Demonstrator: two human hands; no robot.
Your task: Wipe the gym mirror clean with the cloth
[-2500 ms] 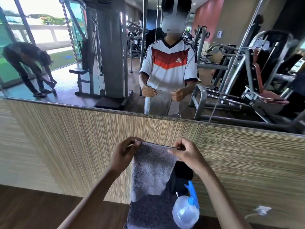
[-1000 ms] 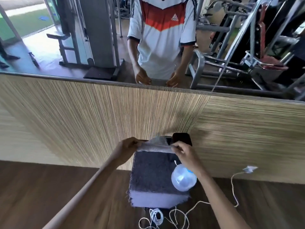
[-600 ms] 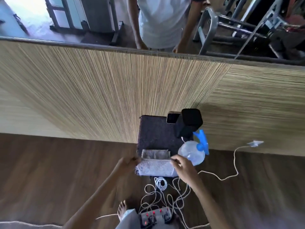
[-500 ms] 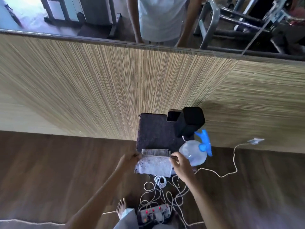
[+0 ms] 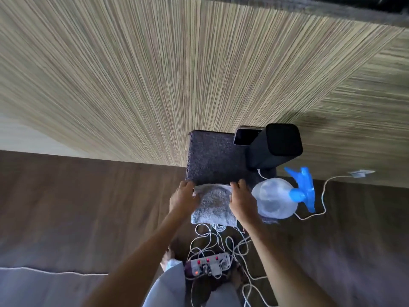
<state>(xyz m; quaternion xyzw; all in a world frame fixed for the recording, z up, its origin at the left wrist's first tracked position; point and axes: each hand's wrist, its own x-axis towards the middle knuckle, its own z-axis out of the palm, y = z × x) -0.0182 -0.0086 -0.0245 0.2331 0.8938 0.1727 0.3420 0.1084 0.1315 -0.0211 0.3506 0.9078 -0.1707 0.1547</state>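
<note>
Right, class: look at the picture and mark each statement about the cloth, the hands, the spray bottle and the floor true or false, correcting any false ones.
1. The folded cloth lies at the front of the dark padded stool. True.
2. Only one hand touches the cloth. False: the left hand and the right hand hold it from either side.
3. The spray bottle has a red trigger. False: its trigger is blue.
4. A power strip with red lights lies on the floor among white cables. True.
</note>
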